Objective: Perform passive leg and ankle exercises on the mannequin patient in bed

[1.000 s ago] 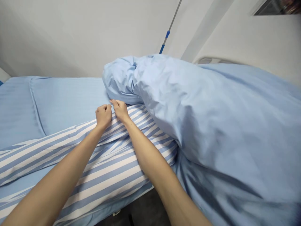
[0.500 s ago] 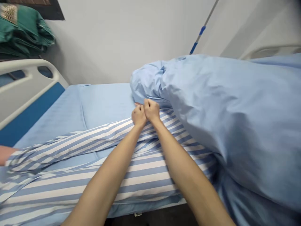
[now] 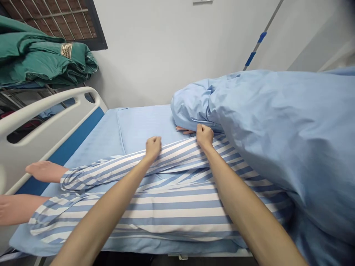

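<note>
A figure in blue-and-white striped trousers (image 3: 155, 207) lies on a bed with a light blue sheet (image 3: 138, 123). Its bare feet (image 3: 44, 171) stick out at the left. My left hand (image 3: 153, 145) is closed in a fist on the striped cloth along the far leg. My right hand (image 3: 204, 135) is also closed, gripping the striped cloth at the edge of a bulky light blue duvet (image 3: 263, 122) that covers the upper part of the figure. A fingertip of the figure (image 3: 184, 130) peeks out beside my right hand.
A white and blue footboard (image 3: 41, 129) closes the bed at the left. Folded green cloth (image 3: 41, 55) lies on a rack behind it, under a barred window. A pole with blue bands (image 3: 256, 44) leans on the white wall.
The view has swung left, bringing the feet, footboard and green cloth into sight. My hands, together before, have parted: the left has slid leftwards along the striped trouser leg.
</note>
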A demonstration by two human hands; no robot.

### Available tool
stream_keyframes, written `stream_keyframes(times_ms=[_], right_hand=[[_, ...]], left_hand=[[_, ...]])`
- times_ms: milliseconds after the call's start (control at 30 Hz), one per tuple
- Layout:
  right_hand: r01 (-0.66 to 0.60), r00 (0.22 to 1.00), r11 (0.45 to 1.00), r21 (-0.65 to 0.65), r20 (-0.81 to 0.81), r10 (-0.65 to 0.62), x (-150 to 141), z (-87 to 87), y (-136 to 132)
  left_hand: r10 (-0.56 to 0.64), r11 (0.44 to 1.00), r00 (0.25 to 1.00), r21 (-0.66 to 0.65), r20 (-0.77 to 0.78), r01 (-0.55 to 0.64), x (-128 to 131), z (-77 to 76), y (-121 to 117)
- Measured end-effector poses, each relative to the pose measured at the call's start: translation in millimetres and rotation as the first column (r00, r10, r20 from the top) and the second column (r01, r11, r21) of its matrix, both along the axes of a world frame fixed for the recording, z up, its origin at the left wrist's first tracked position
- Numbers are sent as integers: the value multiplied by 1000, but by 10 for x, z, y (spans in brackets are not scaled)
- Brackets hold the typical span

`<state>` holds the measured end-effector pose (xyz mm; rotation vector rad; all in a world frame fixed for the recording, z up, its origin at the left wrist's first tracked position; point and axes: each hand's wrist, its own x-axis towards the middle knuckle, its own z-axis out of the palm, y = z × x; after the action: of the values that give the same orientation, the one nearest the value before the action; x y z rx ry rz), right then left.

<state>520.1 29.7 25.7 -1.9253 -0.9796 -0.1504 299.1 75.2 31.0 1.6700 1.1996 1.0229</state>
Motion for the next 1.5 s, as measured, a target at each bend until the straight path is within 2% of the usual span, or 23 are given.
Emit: stream_keyframes(times_ms=[133, 233, 300, 367, 467, 567, 633, 667, 733, 800, 833, 900, 967, 1033, 1100, 1200, 1300, 1367, 1433, 1500], right_hand=[[11, 1000, 1000, -15, 4, -11, -19, 7, -5], [28, 999, 998, -48, 37, -26, -22, -4, -1], [39, 997, 996, -74, 62, -35, -32, -6, 1], [52, 995, 992, -111, 87, -43, -52, 3, 2], [109, 990, 967, -230, 115, -85, -101, 48, 17], [214, 977, 885, -413, 113, -183, -230, 129, 100], [240, 971, 848, -472, 96, -221, -452, 191, 222], [219, 975, 855, -471, 82, -204, -633, 217, 305], [83, 997, 903, -422, 41, -72, -1157, 242, 501], [-183, 981, 925, -333, -7, 192, -1875, 206, 702], [-309, 950, 912, -268, -45, 309, -2274, 160, 788], [-512, 858, 848, -135, -130, 497, -3051, 29, 903], [-622, 774, 781, -58, -198, 601, -3666, -116, 932], [-649, 750, 759, -53, -211, 627, -4023, -232, 901], [-667, 735, 744, -50, -214, 644, -4136, -298, 857], [-714, 670, 699, 26, -264, 694, -4071, -311, 832], [-697, 621, 700, 155, -357, 698, -3997, -283, 861], [-673, 584, 702, 232, -416, 697, -3975, -276, 888], [-645, 539, 704, 297, -476, 694, -3954, -287, 912], [-601, 499, 722, 343, -544, 674, -3926, -310, 928]], left_hand=[[196, 979, 976, 73, -92, -190, -1225, 1, 273], [389, 918, 917, 123, -87, -377, -2051, -45, 425], [508, 857, 856, 160, -100, -490, -2426, -124, 458], [529, 842, 821, 252, -214, -476, -2627, -216, 445], [500, 858, 786, 333, -365, -391, -2680, -300, 405], [482, 871, 765, 325, -426, -368, -2640, -307, 399], [475, 878, 747, 306, -464, -368, -2627, -309, 407], [478, 878, 735, 298, -480, -375, -2626, -315, 410], [490, 872, 710, 285, -507, -398, -2626, -335, 412], [490, 871, 690, 276, -532, -406, -2629, -355, 408], [488, 872, 682, 273, -545, -405, -2633, -361, 405], [482, 876, 673, 279, -561, -394, -2649, -370, 402], [469, 883, 677, 283, -567, -374, -2676, -380, 401], [448, 894, 692, 272, -566, -356, -2707, -397, 400], [436, 900, 705, 261, -559, -349, -2728, -412, 401], [411, 911, 755, 249, -510, -328, -2714, -379, 425], [366, 928, 867, 208, -338, -310, -2619, -252, 493], [375, 922, 912, 166, -167, -349, -2512, -165, 542], [424, 903, 904, 100, -45, -418, -2392, -133, 567], [466, 884, 884, 41, -16, -465, -2292, -175, 558]])
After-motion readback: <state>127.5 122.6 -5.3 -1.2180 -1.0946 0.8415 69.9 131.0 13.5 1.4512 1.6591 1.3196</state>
